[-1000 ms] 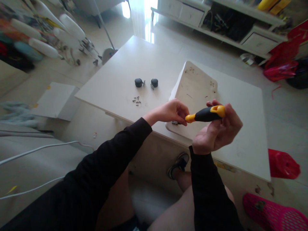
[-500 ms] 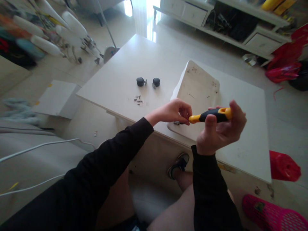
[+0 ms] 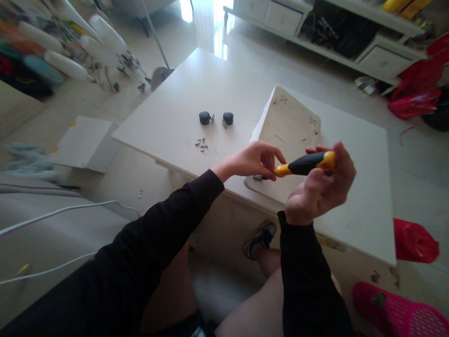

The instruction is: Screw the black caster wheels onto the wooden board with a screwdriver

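My right hand (image 3: 322,187) has its thumb and fingers about the rear of a yellow-and-black screwdriver (image 3: 304,164), palm turned partly up. At the screwdriver's yellow front end, my left hand (image 3: 257,159) pinches with thumb and index finger; the shaft and tip are hidden there. Both hands are over the near left corner of a white panel with raised sides (image 3: 293,121), lying on the table (image 3: 168,112). A small metal-and-dark part, perhaps a caster (image 3: 258,178), shows beneath my left fingers. Two loose screws or pins (image 3: 304,139) lie on the panel.
Two dark casters (image 3: 204,118) with metal plates and several small screws (image 3: 201,145) lie on the table left of the panel. A white box (image 3: 82,142) stands on the floor at left. Red bags (image 3: 416,241) and a pink basket (image 3: 396,309) are at the right.
The screwdriver handle has turned about its axis and its rear end has risen slightly. My right fingers have shifted on the handle; my left index finger has straightened somewhat.
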The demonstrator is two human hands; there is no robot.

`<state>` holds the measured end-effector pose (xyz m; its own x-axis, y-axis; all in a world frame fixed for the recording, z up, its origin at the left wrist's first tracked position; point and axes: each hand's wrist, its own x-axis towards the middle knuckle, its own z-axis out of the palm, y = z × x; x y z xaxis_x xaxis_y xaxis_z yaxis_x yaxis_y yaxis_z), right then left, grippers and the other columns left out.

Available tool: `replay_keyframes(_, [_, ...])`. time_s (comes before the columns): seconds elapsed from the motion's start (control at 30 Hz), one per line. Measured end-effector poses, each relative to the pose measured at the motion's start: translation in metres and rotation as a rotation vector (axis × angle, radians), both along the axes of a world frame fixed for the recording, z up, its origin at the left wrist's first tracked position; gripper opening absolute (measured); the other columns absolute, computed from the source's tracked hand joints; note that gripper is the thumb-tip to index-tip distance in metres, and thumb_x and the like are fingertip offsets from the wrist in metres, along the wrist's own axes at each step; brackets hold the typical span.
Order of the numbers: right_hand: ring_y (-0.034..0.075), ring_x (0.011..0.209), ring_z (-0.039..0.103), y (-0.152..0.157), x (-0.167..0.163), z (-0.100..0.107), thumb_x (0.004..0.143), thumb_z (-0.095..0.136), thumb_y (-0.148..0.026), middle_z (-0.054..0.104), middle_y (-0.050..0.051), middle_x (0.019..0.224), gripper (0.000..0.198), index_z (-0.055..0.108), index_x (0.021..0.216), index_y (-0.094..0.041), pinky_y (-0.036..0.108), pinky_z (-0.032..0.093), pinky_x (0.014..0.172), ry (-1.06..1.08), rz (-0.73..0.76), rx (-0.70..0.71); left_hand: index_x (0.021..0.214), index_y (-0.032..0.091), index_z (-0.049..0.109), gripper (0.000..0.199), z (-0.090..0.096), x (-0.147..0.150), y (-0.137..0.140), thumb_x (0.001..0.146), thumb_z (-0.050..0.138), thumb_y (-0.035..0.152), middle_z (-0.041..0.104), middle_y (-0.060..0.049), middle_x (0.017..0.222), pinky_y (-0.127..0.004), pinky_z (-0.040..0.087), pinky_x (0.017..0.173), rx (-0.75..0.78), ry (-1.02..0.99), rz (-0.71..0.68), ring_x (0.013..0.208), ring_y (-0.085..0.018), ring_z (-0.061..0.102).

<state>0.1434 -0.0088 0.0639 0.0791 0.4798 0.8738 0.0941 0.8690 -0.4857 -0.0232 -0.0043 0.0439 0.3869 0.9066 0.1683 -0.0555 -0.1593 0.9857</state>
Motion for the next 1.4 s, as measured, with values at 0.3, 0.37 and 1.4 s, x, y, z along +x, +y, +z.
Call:
replay_keyframes(0.3, [0.017,0.088,0.058,0.012,0.011,-0.008,0.084,0.081,-0.053,0.056,0.002,0.100,0.049,0.068,0.126,-0.031,0.039,0.061,0.085,-0.070,-0.228,0.075,0.111,0.011,0.078,0.038,0.000,-0.002,0.000,0.075,0.091,0.016,0.080,-0.007,0.081,-0.026,0.060,0.069,-0.096,-0.025,-0.059,0.073,-0.014,0.075])
replay_keyframes(0.37, [0.019,0.092,0.059,0.013,0.011,-0.010,0.085,0.078,-0.058,0.056,0.003,0.103,0.051,0.066,0.127,-0.030,0.042,0.062,0.086,-0.085,-0.252,0.068,0.109,0.011,0.078,0.038,0.000,-0.002,0.000,0.075,0.092,0.018,0.080,-0.007,0.082,-0.027,0.061,0.070,-0.100,-0.028,-0.059,0.074,-0.015,0.076])
replay_keyframes(1.4, [0.019,0.105,0.064,0.002,0.001,-0.006,0.097,0.060,-0.041,0.049,0.002,0.115,0.036,0.058,0.129,-0.028,0.046,0.060,0.093,0.013,-0.035,-0.001,0.109,0.008,0.076,0.040,0.001,-0.003,0.000,0.072,0.091,0.011,0.084,-0.012,0.092,-0.025,0.062,0.074,-0.223,-0.091,-0.090,0.083,-0.017,0.079])
